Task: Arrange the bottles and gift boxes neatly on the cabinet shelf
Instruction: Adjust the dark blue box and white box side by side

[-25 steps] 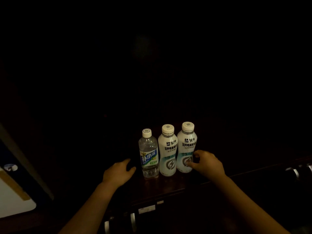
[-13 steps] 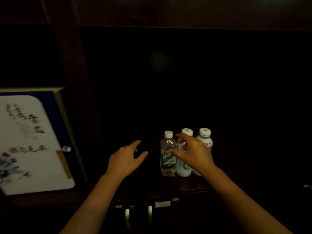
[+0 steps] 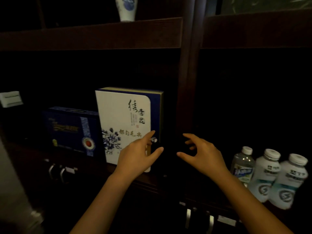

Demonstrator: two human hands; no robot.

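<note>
Beside white gift box (image 3: 125, 122), dark divider post (image 3: 187, 81).

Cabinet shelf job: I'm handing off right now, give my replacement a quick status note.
Left hand: open, empty, in front of the white gift box.
Right hand: open, empty, in front of the dark post between the compartments.
White gift box stands upright in the left compartment, the blue gift box beside it on its left.
Three bottles stand in a row in the right compartment.
Done: bottles lined up.
Left: probably straighten the gift boxes.
</note>
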